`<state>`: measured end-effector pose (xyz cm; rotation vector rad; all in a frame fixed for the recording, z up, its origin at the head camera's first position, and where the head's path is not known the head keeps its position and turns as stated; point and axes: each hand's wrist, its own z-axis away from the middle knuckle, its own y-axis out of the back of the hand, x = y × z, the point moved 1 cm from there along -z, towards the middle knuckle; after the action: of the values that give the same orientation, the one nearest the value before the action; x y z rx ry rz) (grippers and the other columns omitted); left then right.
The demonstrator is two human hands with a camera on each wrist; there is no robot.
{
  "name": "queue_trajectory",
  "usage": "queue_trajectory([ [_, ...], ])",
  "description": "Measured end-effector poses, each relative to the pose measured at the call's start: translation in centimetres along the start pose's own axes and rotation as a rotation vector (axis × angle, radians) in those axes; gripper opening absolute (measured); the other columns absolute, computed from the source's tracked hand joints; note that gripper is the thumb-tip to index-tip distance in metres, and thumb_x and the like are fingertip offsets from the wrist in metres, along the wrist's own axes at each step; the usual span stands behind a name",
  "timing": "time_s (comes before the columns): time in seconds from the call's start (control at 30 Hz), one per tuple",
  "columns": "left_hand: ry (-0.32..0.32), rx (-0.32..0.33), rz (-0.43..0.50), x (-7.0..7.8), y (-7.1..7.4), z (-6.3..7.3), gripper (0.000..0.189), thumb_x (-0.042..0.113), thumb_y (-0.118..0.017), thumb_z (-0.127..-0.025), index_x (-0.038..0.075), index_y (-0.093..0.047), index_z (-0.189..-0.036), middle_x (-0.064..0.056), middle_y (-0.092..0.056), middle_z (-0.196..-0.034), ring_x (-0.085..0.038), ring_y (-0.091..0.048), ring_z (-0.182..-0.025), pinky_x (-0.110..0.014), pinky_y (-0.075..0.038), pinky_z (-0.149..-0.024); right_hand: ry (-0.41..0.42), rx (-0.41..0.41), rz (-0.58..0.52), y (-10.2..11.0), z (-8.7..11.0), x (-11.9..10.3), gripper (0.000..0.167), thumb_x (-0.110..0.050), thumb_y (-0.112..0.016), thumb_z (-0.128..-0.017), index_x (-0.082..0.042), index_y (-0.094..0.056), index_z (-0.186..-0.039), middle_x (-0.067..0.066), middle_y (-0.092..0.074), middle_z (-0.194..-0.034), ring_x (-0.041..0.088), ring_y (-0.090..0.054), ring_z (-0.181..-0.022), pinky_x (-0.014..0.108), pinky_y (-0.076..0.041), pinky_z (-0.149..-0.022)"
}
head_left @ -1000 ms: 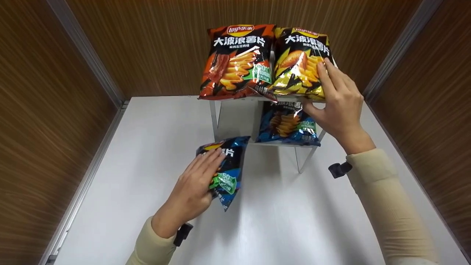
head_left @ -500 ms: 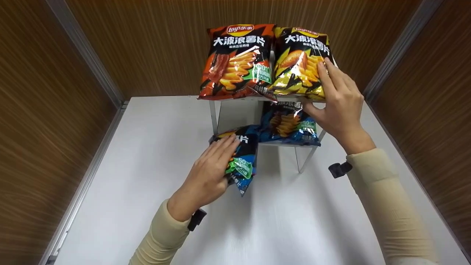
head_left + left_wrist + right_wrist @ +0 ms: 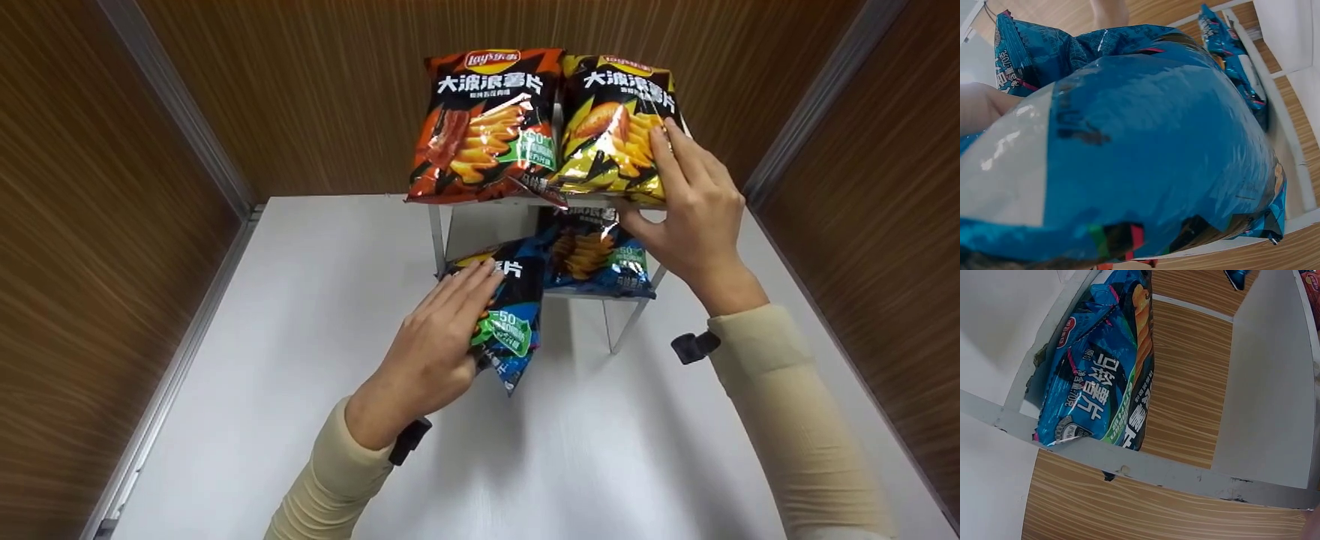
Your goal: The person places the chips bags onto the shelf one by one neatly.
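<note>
My left hand [image 3: 439,330] grips a blue bag of potato chips [image 3: 517,322], its fingers spread over the front. The bag is tilted, its upper part at the lower level of a white two-tier shelf [image 3: 619,326]. In the left wrist view this chip bag [image 3: 1157,140] fills most of the picture. My right hand [image 3: 701,206] holds the shelf's upper right corner, with the thumb below the board and fingertips over the side of a yellow chip bag [image 3: 611,127]. Another blue chip bag [image 3: 600,255] stands on the lower level at the right, also visible in the right wrist view.
A red chip bag [image 3: 487,120] stands beside the yellow one on the upper level. Metal-edged, wood-patterned walls [image 3: 112,225] rise around the white surface [image 3: 330,285]. A lower-shelf edge [image 3: 1185,478] crosses the right wrist view.
My left hand has carried its blue bag up and to the right, from in front of the shelf to the lower level's left side. The right hand stays in place.
</note>
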<state>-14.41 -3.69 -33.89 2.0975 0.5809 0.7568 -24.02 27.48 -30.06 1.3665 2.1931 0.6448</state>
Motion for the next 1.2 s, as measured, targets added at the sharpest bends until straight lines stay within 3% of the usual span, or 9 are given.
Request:
queue_trajectory([
  [0.17, -0.007, 0.018, 0.007, 0.4, 0.2, -0.4, 0.074, -0.015, -0.047, -0.077, 0.005, -0.044, -0.148, -0.010, -0.042, -0.156, -0.024, -0.037, -0.147, -0.041, -0.029, -0.122, -0.011, -0.015, 0.002, 0.1, 0.1, 0.1, 0.078, -0.045, -0.071, -0.085, -0.018, -0.041, -0.152, 0.004, -0.042, -0.157, 0.034, -0.048, -0.136, 0.051, -0.040, -0.113],
  [0.4, -0.031, -0.010, 0.003, 0.9, 0.0, -1.0, 0.075, -0.014, -0.048, -0.077, 0.005, -0.043, -0.149, -0.010, -0.040, -0.158, -0.024, -0.036, -0.148, -0.041, -0.028, -0.122, -0.008, -0.005, 0.008, 0.2, 0.1, 0.2, 0.078, -0.045, -0.071, -0.085, -0.017, -0.042, -0.151, 0.005, -0.044, -0.156, 0.035, -0.049, -0.135, 0.052, -0.040, -0.113],
  [0.53, -0.029, 0.015, -0.019, 0.8, 0.0, -1.7, 0.078, -0.016, -0.047, -0.074, 0.006, -0.043, -0.149, -0.010, -0.039, -0.158, -0.026, -0.034, -0.149, -0.044, -0.027, -0.122, -0.006, -0.005, 0.008, 0.1, 0.1, 0.2, 0.078, -0.044, -0.071, -0.085, -0.017, -0.042, -0.151, 0.006, -0.044, -0.156, 0.035, -0.049, -0.135, 0.051, -0.040, -0.113],
  [0.93, -0.023, 0.006, -0.169, -1.3, -1.7, -4.0, 0.071, -0.014, -0.048, -0.082, 0.007, -0.042, -0.150, -0.011, -0.039, -0.158, -0.030, -0.036, -0.147, -0.051, -0.026, -0.122, -0.009, -0.013, 0.006, 0.1, 0.1, 0.0, 0.079, -0.046, -0.071, -0.085, -0.019, -0.040, -0.152, 0.005, -0.043, -0.156, 0.033, -0.049, -0.136, 0.050, -0.040, -0.114],
  [1.2, -0.053, 0.072, -0.300, -3.1, -3.5, -5.9, 0.063, -0.009, -0.053, -0.088, 0.009, -0.045, -0.148, -0.010, -0.041, -0.157, -0.031, -0.033, -0.148, -0.052, -0.027, -0.122, 0.003, 0.018, -0.012, 0.0, 0.0, 0.0, 0.077, -0.044, -0.072, -0.084, -0.016, -0.044, -0.150, 0.006, -0.045, -0.155, 0.034, -0.050, -0.134, 0.050, -0.040, -0.114],
])
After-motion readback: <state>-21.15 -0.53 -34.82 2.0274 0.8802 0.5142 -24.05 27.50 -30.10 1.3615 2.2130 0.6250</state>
